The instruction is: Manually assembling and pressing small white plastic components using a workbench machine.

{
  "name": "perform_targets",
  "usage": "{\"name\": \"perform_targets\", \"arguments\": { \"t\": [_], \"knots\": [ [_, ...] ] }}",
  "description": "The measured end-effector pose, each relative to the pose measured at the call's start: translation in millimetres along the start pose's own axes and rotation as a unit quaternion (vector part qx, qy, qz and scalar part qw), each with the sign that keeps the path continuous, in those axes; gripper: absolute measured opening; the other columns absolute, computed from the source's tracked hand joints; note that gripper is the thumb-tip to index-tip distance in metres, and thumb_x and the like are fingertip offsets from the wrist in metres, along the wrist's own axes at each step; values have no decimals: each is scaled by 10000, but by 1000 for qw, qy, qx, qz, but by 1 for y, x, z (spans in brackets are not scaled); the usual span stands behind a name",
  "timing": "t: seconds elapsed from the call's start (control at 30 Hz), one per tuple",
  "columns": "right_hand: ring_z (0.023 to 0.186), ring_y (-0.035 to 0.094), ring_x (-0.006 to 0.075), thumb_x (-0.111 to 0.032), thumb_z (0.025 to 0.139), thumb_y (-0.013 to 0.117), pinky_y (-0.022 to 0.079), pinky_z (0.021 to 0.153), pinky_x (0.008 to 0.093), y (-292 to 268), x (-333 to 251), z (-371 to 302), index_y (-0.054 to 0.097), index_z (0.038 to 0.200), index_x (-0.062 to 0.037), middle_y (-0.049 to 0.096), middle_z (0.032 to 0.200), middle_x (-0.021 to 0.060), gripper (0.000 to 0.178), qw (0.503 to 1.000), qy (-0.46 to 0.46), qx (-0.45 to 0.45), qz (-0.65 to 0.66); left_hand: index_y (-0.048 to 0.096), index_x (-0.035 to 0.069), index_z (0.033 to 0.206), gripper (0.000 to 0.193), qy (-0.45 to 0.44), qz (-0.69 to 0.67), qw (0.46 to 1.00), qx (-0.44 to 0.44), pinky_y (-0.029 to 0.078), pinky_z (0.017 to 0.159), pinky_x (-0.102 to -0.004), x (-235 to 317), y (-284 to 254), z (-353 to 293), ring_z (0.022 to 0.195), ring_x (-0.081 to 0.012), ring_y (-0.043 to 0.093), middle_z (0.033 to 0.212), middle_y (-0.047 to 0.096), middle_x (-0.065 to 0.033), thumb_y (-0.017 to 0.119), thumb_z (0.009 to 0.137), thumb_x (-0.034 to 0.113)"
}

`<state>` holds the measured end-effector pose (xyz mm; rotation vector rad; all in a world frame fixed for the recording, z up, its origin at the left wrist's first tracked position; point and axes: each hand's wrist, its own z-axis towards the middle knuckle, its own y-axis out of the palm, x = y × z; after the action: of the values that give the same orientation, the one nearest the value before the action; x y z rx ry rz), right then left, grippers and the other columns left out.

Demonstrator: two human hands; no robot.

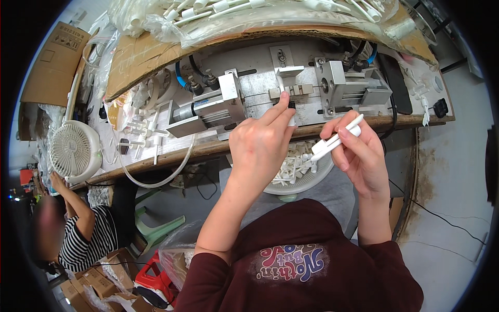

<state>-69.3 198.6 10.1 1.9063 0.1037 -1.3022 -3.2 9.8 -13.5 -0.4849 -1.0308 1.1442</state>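
Observation:
My left hand reaches to the metal fixture at the middle of the bench. Its index finger lies along a white plastic rod set in the grey jig block, and the white lower end shows beside the thumb. The other fingers are bent and partly hidden. To the right, my right hand is closed on slim white plastic parts, pinched between thumb and fingers; they look like two pieces side by side, one pointed. Below both hands, a round white basket holds many small white plastic pieces.
Metal pneumatic clamps flank the jig, a left clamp and a right clamp. A cardboard sheet with bagged white parts is above. A white fan and a co-worker in a striped shirt are at left. A dark phone lies right.

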Motion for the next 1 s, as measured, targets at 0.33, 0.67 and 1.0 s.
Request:
{"name": "perform_targets", "arguments": {
  "t": [0.33, 0.67, 1.0],
  "knots": [
    [623, 547, 83, -140, 1008, 564, 411, 555, 217, 4, 8, -1, 565, 1036, 1, 604, 827, 62, 144, 999, 24, 30, -13, 759, 97, 959, 209, -10, -8, 1000, -3, 535, 581, -287, 0, 0, 1, 645, -172, 701, 1159, 723, -5, 788, 765, 169],
    [631, 540, 83, -141, 1011, 560, 415, 560, 214, 3, 13, -1, 564, 1063, 3, 574, 745, 36, 153, 999, 44, 6, 20, 707, 69, 1199, 501, -51, -377, 921, -79, 591, 715, -282, 14, -24, -18, 948, -183, 703, 1169, 708, -98, 822, 715, 6],
    [649, 534, 63, -95, 984, 597, 436, 569, 191, 13, 14, -1, 565, 1174, 8, 656, 1000, 97, 219, 996, -25, 87, -4, 730, 11, 1030, 339, -61, -302, 951, 16, 610, 694, -270, 15, -29, -23, 827, -146, 692, 1017, 700, -93, 836, 708, -6]
  ]
}}
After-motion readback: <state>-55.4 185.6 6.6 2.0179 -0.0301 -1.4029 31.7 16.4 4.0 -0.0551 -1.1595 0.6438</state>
